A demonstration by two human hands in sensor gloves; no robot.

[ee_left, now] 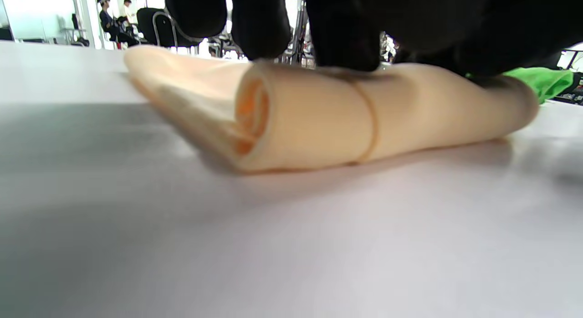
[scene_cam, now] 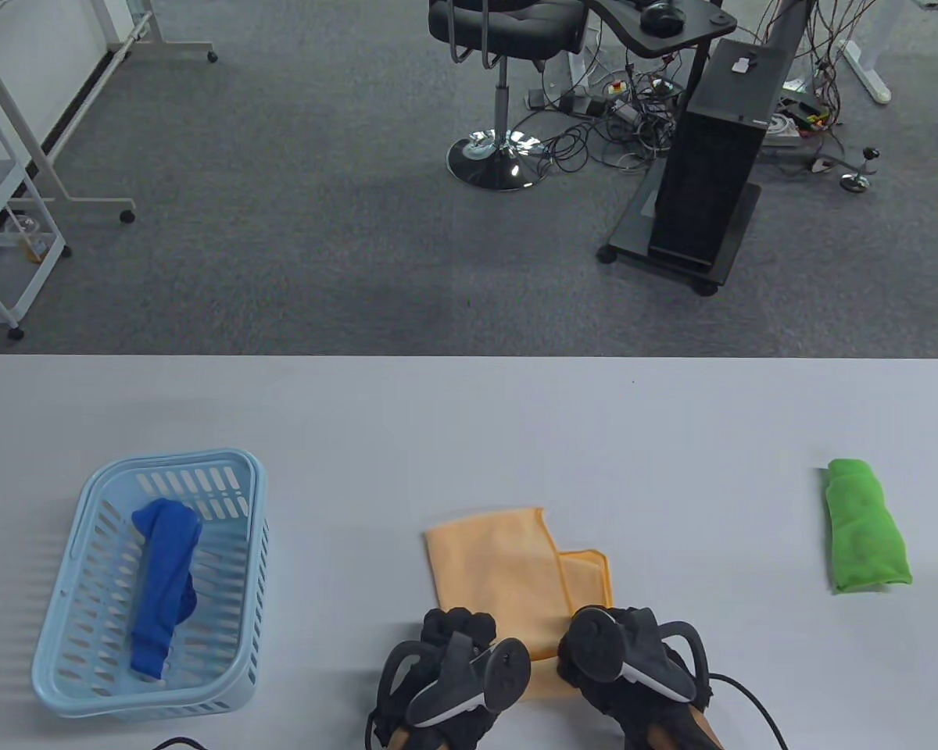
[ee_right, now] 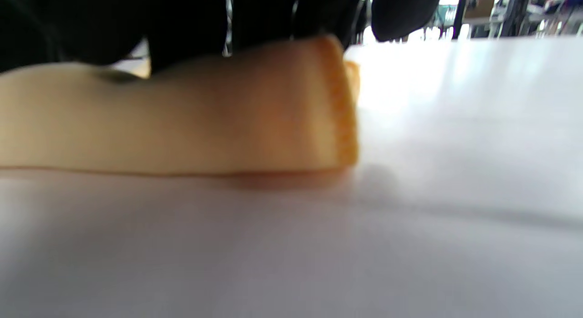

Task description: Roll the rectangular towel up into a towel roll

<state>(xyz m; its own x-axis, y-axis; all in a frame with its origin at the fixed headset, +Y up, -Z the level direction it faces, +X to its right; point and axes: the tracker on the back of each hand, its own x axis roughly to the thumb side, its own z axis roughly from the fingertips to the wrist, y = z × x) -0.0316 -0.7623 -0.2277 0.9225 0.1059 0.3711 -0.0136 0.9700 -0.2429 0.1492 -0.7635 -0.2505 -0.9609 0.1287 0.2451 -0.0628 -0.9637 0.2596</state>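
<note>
An orange towel lies on the white table, folded, with its near end rolled up. The roll shows in the left wrist view with a spiral end; the right wrist view shows its other end. My left hand presses on top of the roll's left part, fingers curled over it. My right hand presses on the right part, fingers on top. The flat rest of the towel extends away from the hands.
A light blue basket at the left holds a rolled blue towel. A rolled green towel lies at the right, also seen in the left wrist view. The table's far edge borders carpet.
</note>
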